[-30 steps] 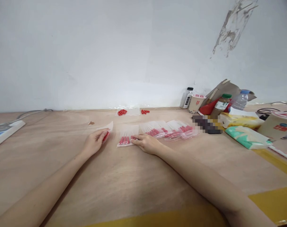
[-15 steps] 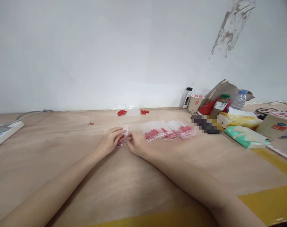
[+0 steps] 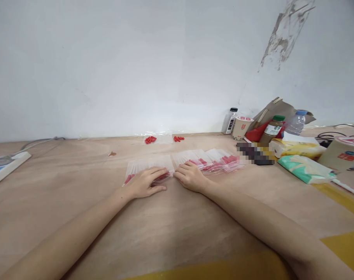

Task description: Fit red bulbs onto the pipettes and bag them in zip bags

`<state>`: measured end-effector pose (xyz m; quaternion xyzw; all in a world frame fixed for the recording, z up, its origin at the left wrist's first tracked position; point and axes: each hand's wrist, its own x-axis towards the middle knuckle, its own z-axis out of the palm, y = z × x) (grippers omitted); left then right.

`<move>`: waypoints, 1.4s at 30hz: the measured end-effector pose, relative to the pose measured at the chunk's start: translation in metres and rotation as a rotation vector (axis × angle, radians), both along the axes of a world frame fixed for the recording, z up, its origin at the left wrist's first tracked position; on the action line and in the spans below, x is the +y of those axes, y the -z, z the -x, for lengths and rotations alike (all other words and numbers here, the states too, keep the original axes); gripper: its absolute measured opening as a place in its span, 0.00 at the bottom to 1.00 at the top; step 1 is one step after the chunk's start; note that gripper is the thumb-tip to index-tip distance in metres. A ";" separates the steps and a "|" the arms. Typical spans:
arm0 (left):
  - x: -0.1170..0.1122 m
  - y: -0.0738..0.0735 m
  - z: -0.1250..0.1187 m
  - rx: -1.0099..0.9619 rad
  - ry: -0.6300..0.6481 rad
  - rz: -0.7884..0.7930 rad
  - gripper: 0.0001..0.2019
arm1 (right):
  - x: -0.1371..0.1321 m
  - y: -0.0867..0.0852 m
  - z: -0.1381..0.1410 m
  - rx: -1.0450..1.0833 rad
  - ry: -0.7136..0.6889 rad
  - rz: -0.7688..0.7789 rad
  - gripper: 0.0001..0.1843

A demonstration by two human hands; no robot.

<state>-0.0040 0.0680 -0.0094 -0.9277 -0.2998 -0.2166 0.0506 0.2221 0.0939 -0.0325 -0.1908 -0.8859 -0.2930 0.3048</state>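
A fanned row of clear plastic bags (image 3: 136,165) with red capsule-like pieces inside lies under my left hand (image 3: 148,182). That hand is flat over the bags' lower right part, fingers stretched and thumb apart. My right hand (image 3: 191,178) rests at the left end of a second row of similar bags (image 3: 216,157). Its fingers are bent and close together, covering part of that row. Whether they pinch a bag is hidden. A small gap separates the two hands.
Loose red pieces (image 3: 150,139) and another small red cluster (image 3: 178,139) lie near the wall, around a clear plastic sheet (image 3: 163,138). To the right stand a cup (image 3: 241,128), bottles (image 3: 272,130) and tissue packs (image 3: 305,168). A power strip (image 3: 10,166) is at left.
Both hands have moved right. The bags at left, bunched under my left hand before, now show as a spread row. My left fingers have straightened, and my right hand has reached the second row.
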 end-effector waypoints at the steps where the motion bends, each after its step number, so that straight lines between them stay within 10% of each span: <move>1: 0.001 0.002 0.007 0.029 0.026 -0.049 0.22 | 0.000 0.000 -0.001 0.002 0.011 0.005 0.12; 8: 0.008 0.017 0.024 0.029 0.040 -0.463 0.09 | -0.006 -0.003 -0.010 0.045 0.048 0.088 0.11; 31: 0.001 0.014 0.016 0.100 -0.014 -0.570 0.10 | -0.007 -0.007 -0.007 0.020 0.123 -0.026 0.13; 42: 0.001 0.018 0.018 0.085 -0.018 -0.565 0.11 | 0.000 -0.005 0.053 0.000 -0.024 -0.123 0.16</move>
